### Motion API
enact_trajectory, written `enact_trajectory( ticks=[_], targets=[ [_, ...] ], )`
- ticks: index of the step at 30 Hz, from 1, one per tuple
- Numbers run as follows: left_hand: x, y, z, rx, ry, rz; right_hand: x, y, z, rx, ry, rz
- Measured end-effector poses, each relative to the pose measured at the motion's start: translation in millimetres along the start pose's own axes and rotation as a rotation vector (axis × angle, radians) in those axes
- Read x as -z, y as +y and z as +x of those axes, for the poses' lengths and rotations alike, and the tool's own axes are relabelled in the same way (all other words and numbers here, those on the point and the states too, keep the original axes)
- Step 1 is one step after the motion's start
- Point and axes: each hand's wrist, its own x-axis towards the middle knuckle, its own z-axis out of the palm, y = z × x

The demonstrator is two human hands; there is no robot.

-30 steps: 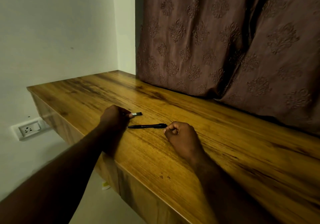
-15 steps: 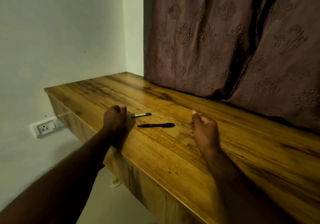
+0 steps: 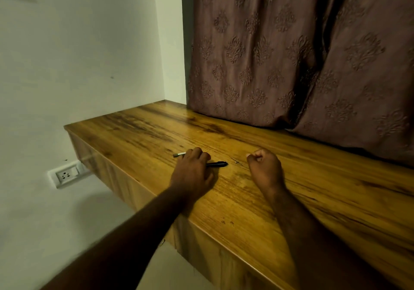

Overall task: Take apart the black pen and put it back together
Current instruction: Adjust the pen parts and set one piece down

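Left hand (image 3: 191,173) has moved onto the slim black plastic pen (image 3: 217,164), grip hidden, likely starting reassembly. Right hand (image 3: 265,168) clenched, nothing visible inside

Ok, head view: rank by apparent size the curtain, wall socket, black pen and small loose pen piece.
1. curtain
2. wall socket
3. black pen and pen piece: unranked, the left hand covers part of each.
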Motion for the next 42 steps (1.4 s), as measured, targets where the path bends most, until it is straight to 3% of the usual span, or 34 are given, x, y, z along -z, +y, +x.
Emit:
enact_trajectory(
  ticks=[8,12,24,28,33,38,42],
  targets=[
    [-13.6,4.0,12.8,0.065,-0.085,-0.085,-14.4,-9.9,-1.3,0.122,-0.052,-0.568],
    [-11.3,4.6,12.5,0.068,-0.111,-0.123,-17.8,-11.3,-1.2,0.179,-0.074,-0.698],
    [-9.7,3.6,12.2,0.095,-0.105,-0.216,-13.6,-10.0,-4.0,0.159,-0.038,-0.637],
    [-9.6,3.5,10.7,0.063,-0.078,-0.253,-9.5,-7.5,-1.3,0.089,-0.028,-0.423],
    [-2.5,7.2,5.9,0.031,0.085,-0.332,-5.8,-7.9,-3.0,0.083,-0.039,-0.19],
    [2.2,8.3,7.3,0.14,0.114,-0.414,-11.1,-13.1,-13.8,0.258,-0.113,-0.223],
    [11.6,13.9,6.2,0.104,0.096,-0.438,-16.6,-15.1,-16.8,0.424,-0.187,-0.292]
  ],
)
